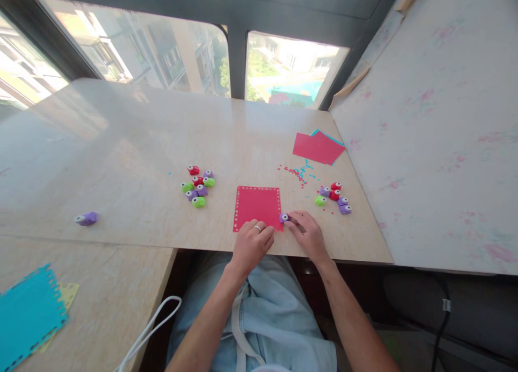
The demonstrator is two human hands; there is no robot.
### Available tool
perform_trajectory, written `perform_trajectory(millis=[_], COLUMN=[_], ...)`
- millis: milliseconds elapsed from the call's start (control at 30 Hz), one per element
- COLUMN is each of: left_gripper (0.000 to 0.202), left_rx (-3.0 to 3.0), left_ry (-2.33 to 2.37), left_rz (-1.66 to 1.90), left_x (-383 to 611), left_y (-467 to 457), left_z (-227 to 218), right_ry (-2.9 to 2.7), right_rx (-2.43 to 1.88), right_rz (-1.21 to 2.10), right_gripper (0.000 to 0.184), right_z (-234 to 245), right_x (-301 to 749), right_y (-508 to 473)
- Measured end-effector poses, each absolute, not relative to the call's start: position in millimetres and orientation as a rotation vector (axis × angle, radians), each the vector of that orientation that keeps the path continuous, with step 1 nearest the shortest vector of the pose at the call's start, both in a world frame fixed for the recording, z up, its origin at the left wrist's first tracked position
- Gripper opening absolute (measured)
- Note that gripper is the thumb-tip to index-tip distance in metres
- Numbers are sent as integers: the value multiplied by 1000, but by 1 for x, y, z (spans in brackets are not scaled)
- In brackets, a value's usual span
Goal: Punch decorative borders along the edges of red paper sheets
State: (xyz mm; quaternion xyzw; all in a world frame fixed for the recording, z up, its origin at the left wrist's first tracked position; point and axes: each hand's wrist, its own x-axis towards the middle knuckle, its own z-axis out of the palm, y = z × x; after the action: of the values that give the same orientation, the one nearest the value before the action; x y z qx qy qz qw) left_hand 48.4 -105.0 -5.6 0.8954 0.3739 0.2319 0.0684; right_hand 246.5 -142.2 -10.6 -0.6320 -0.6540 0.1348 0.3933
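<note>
A red sheet of paper [258, 205] lies before me, with small punched holes along its left and top edges and part of its right edge. My left hand [251, 243] is closed over the lower edge of the sheet, fingers bent and a ring on one of them; the fingertips are partly hidden. Between the thumb and fingers of my right hand [306, 232] is a small purple craft punch [284, 217], sitting at the sheet's right edge near the lower corner.
Several coloured punches [198, 181] cluster left of the sheet, and more punches [335, 194] at right. Red and blue paper bits [301, 172] lie behind, near stacked sheets [318, 147]. A larger purple punch [86, 218] and punched blue paper [30, 315] are at left.
</note>
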Motion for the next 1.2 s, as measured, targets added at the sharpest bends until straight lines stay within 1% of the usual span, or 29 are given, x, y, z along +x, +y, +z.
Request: perform_trajectory(millis=[167,367,900,1200], left_gripper=[18,15,16,13], left_rx=[2703,2674,2659,2610], left_ry=[1079,1156,1148,1210], left_rz=[702,686,681,714], left_x=[46,51,55,58], left_y=[-107,-108,-108,-108], left_z=[-7,-5,-4,-3], right_ry=[-1649,-1645,-1647,-1643], right_rx=[-1615,-1616,-1614,-1631], right_rz=[355,354,369,381], right_gripper=[27,26,28,28], right_z=[-9,-9,-7,-5], right_x=[246,245,245,244], right_y=[-142,-142,-143,-143])
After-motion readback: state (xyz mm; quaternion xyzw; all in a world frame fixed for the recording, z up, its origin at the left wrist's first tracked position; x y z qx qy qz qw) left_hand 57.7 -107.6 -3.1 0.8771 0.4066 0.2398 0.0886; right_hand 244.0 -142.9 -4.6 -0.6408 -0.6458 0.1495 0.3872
